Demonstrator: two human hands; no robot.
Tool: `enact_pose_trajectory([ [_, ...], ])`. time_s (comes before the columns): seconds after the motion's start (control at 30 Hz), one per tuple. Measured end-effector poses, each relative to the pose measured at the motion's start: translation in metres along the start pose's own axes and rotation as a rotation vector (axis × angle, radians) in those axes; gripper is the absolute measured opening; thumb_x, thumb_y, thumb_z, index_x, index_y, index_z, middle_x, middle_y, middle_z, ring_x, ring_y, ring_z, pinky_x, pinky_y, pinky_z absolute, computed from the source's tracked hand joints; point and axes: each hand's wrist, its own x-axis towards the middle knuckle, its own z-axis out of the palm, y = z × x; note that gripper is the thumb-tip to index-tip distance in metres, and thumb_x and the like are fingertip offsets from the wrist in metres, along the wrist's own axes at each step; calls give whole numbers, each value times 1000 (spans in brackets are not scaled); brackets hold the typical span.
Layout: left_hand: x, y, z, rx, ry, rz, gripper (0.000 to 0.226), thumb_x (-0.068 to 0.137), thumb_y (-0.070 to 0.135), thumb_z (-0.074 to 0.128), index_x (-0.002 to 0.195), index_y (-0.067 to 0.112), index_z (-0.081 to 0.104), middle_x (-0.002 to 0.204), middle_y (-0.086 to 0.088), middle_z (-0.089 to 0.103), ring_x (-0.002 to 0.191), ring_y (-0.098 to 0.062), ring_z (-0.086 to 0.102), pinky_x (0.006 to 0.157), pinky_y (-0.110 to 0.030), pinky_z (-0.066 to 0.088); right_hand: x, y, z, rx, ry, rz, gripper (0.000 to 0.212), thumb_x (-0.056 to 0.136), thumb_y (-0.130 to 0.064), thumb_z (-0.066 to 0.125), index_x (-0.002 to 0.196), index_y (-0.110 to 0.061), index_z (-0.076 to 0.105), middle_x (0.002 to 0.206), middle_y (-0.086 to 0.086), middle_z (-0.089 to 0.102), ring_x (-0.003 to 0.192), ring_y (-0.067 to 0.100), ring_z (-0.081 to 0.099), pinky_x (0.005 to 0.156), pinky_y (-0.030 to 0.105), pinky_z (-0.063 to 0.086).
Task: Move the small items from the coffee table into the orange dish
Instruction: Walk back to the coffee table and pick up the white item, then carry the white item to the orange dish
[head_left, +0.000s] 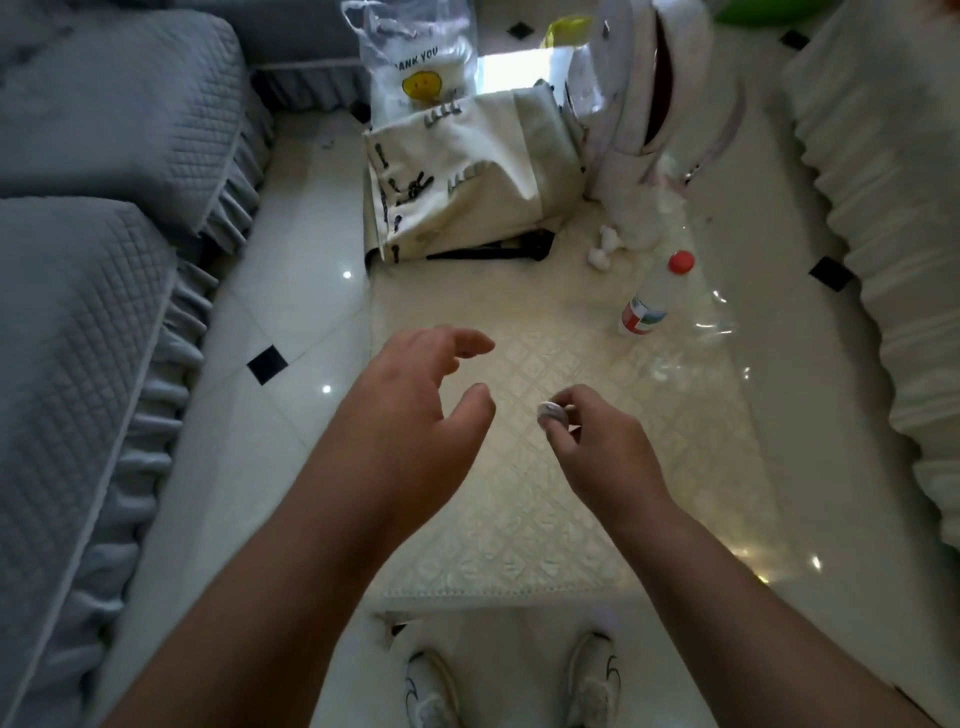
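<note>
The right hand pinches a small round pale item between its fingertips, raised above the cream quilted cover of the coffee table; the left hand hovers beside it, fingers spread and curled, holding nothing. Farther along the table lie a red-capped bottle on its side and a cream printed bag; no orange dish shows in the view.

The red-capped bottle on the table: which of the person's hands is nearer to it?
Right. The right hand, pinching a small round item, lies just below-left of the red-capped bottle; the left hand is farther left.
</note>
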Motion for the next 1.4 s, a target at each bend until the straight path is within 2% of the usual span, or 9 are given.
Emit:
enact_pose_trajectory([
  [0.2,-44,68,-89,3,122,58,41,83,45,49,124,40,50,118,22,47,105,11,47,79,-13,39,-50,-117,-132,8,57,-186,13,85,-52,61,90,-40,63,84,-24,65,74,-7,59,58,25,49],
  [0.5,-130,184,-203,45,359,184,38,83,46,51,121,45,52,113,28,47,108,15,43,80,-12,36,-103,-266,-311,-23,121,-425,2,85,-32,67,86,-33,66,69,-23,61,68,-8,59,60,13,43],
  [0.6,-153,207,-221,63,407,231,35,84,45,54,119,49,51,108,36,44,106,22,40,79,-12,36,-119,-290,-346,-117,169,-462,2,85,-35,65,87,-34,65,64,-20,58,63,-5,57,60,16,42],
  [0.7,-169,223,-231,58,434,276,35,85,43,56,117,53,48,108,40,41,103,27,36,77,-11,35,-135,-303,-370,-81,189,-475,5,84,-36,67,87,-32,67,68,-19,63,64,-4,60,58,17,48],
  [0.83,-181,240,-236,68,446,341,35,84,47,54,116,57,46,108,38,41,102,31,32,71,-7,35,-153,-311,-391,-115,233,-465,11,80,-41,70,87,-33,67,79,-15,69,71,-1,64,66,20,49],
  [0.93,-186,247,-239,33,443,403,35,82,48,53,116,56,48,112,36,43,104,28,35,72,0,36,-167,-314,-403,-117,254,-455,14,77,-44,71,84,-32,66,80,-15,69,69,-3,64,69,27,53],
  [1.0,-187,250,-243,17,422,441,37,82,48,53,118,54,50,115,39,43,108,23,38,75,2,34,-178,-316,-409,-136,287,-457,14,75,-45,72,82,-34,66,88,-17,67,74,-7,63,69,22,52],
  [1.17,-182,252,-254,37,346,534,40,84,48,53,124,49,49,120,33,45,113,10,44,85,-10,36,-208,-325,-418,-231,383,-408,13,74,-42,74,78,-36,64,110,-24,56,98,-19,45,75,-3,31],
  [1.4,-183,245,-276,16,211,661,38,86,43,55,123,46,52,122,25,50,111,4,48,85,-15,38,-259,-341,-404,-238,497,-272,15,76,-42,72,86,-33,65,122,-17,56,105,-7,46,82,8,31],
])
